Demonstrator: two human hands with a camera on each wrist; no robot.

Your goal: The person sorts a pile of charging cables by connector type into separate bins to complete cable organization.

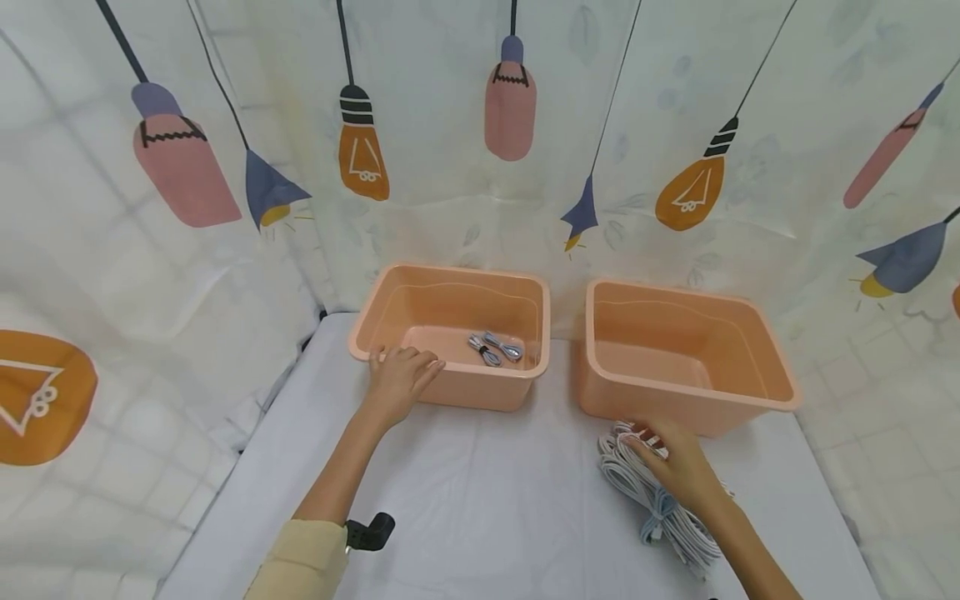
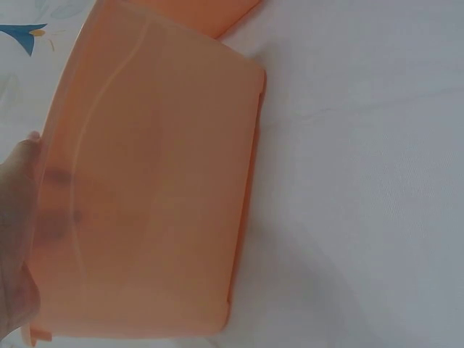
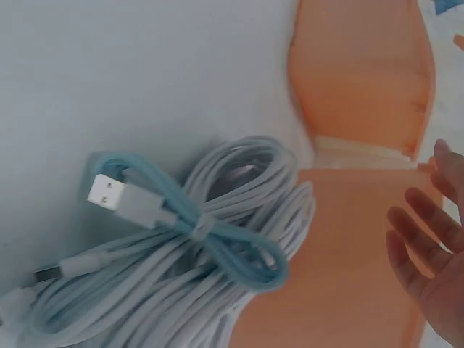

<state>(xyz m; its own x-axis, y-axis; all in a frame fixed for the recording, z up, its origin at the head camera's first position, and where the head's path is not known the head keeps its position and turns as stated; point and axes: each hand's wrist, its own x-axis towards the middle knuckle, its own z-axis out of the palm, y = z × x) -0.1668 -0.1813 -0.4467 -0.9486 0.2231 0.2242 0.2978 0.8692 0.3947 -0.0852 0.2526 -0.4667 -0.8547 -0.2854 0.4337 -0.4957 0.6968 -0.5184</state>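
Note:
My left hand (image 1: 399,385) grips the near rim of the left peach plastic bin (image 1: 468,390), fingers hooked over the edge. Through the bin's wall (image 2: 145,188) the fingers show as dark spots in the left wrist view. Two small coiled cables (image 1: 486,350) lie inside that bin. My right hand (image 1: 678,462) hovers by the top end of a pile of coiled white cables (image 1: 626,467), its fingers spread and loosely bent in the right wrist view. A light blue USB cable (image 3: 243,254) lies on the pile, its metal plug (image 3: 106,191) showing.
A second peach bin (image 1: 667,408) stands to the right, just behind the cable pile, with a bare floor inside. White cloth covers the table (image 1: 480,500). A patterned curtain (image 1: 450,225) hangs right behind both bins and along the sides.

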